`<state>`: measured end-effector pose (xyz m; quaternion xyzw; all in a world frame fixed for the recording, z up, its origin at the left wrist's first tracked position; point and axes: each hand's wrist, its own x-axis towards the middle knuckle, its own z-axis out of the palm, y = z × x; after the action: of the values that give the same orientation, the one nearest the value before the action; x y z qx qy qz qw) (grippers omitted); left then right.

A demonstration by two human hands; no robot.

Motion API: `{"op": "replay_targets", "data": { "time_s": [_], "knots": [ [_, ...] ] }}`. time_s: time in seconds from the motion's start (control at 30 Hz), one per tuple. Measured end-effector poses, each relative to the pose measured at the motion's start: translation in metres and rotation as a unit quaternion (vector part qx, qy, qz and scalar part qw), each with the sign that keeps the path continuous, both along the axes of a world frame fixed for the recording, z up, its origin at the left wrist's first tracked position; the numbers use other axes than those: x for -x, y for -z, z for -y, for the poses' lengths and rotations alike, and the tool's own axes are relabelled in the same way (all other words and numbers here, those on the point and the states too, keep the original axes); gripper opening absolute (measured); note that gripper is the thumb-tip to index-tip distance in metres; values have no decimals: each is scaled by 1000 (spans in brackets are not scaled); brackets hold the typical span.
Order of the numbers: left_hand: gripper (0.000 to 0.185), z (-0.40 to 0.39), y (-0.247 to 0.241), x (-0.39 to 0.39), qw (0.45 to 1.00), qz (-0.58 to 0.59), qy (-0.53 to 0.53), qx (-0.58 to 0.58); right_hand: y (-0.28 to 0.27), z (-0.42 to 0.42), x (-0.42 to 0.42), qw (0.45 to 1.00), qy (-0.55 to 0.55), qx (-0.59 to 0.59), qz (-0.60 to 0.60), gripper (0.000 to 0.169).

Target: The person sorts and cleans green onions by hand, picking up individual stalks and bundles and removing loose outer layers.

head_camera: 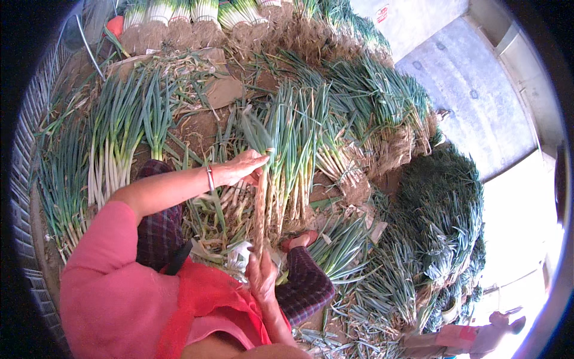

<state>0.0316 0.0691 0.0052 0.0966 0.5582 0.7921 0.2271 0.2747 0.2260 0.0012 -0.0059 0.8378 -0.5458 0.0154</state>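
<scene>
My left hand (244,168), with a bracelet on the wrist, grips a long green onion (259,202) where its leaves begin. Around the root end of the same onion, near my lap, my right hand (262,273) is closed. The stalk between my hands is brownish and runs nearly upright in the view. Right beside it lies a row of unpeeled green onions (291,152) with yellowed, dirty stems. Left of my left forearm lie green onions with clean white stems (112,152). Loose peeled leaves and skins (210,224) litter the floor between my legs.
Bundled green onions (204,18) with bushy roots line the back. Large heaps of green onions (439,211) stand at right. Cardboard (224,92) lies on the dirt floor. A slatted barrier (27,188) curves along the left. Another person (475,336) is at lower right.
</scene>
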Motion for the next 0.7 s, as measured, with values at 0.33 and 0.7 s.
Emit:
{"op": "replay_targets", "data": {
  "time_s": [0.33,0.7],
  "knots": [
    [23,22,-15,28,975,55,-150,-152,23,28,16,985,-111,-131,4,26],
    [29,28,32,22,955,47,-130,-264,10,35,27,672,-140,628,367,44]
  ]
}}
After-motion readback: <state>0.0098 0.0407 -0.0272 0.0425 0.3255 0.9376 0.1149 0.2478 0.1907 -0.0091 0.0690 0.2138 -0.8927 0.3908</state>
